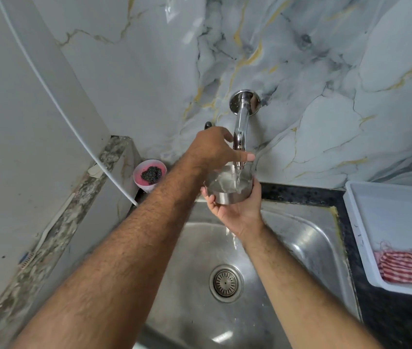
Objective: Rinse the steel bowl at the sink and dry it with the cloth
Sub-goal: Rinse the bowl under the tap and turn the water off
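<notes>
My right hand (237, 212) cups the small steel bowl (230, 195) from below and holds it under the chrome tap (240, 129). Water runs from the spout into the bowl and spills down into the steel sink (308, 238). My left hand (215, 149) hovers just above the bowl's far rim beside the spout, fingers bent and apart; whether they touch the bowl is hidden. A red-and-white striped cloth (406, 269) lies in a white tray (366, 217) on the right.
A pink cup (139, 181) holding a dark scrubber stands at the sink's back left corner. The drain strainer (225, 282) sits in the basin's middle. Marble wall rises behind the tap. A white hose (56, 99) runs down the left wall. Dark counter borders the sink on the right.
</notes>
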Demonstrator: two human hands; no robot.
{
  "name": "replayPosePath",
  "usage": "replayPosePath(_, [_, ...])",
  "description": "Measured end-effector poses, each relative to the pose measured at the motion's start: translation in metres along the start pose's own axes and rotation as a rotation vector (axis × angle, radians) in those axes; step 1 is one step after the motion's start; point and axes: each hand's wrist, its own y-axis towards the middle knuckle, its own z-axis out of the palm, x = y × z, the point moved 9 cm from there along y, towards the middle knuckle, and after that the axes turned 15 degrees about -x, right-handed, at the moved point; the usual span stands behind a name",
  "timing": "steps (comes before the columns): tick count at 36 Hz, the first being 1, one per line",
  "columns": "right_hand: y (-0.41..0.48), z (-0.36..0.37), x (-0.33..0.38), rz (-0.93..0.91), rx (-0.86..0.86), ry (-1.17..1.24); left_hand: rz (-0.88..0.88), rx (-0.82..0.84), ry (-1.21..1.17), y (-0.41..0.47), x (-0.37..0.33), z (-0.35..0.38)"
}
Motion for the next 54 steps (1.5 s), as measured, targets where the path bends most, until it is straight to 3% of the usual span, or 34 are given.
replayPosePath(6, [0.002,-0.013,0.024,-0.159,-0.045,-0.107,-0.037,-0.016,-0.082,0.004,0.012,0.009])
replayPosePath(14, [0.001,-0.006,0.041,-0.227,0.108,-0.161,-0.042,-0.078,-0.131,0.004,0.018,0.011])
replayPosePath(19, [-0.006,-0.003,0.037,-0.23,0.228,-0.235,-0.025,-0.211,-0.073,-0.006,0.016,0.012])
replayPosePath(24, [-0.007,-0.018,0.026,-0.236,0.19,-0.394,-0.001,-0.364,0.002,-0.02,0.01,0.009])
replayPosePath(27, [-0.009,-0.036,0.021,-0.308,0.07,-0.672,0.006,-0.376,0.007,-0.022,0.009,0.008])
replayPosePath(29, [-0.016,-0.04,0.017,-0.381,0.033,-1.0,-0.004,-0.365,0.0,-0.021,0.009,0.009])
replayPosePath(37, [-0.014,-0.071,0.01,-0.757,0.097,-2.234,-0.014,-0.371,-0.032,-0.022,0.008,0.009])
replayPosePath(41, [-0.02,-0.078,0.007,-0.862,0.162,-2.49,-0.013,-0.367,-0.046,-0.024,0.007,0.01])
replayPosePath(43, [-0.025,-0.083,0.013,-0.832,0.122,-2.469,-0.011,-0.371,-0.049,-0.026,0.006,0.009])
replayPosePath(45, [-0.031,-0.089,0.025,-0.749,0.027,-2.298,-0.006,-0.373,-0.046,-0.027,0.006,0.009])
replayPosePath(48, [-0.047,-0.1,0.055,-0.532,-0.173,-1.545,0.004,-0.387,-0.041,-0.032,0.009,0.01])
replayPosePath(50, [-0.061,-0.118,0.069,-0.294,-0.252,-1.048,-0.006,-0.377,-0.046,-0.04,0.018,0.018])
replayPosePath(54, [-0.097,-0.133,0.108,-0.1,-0.161,-0.45,-0.125,-0.431,-0.218,-0.074,0.061,0.046])
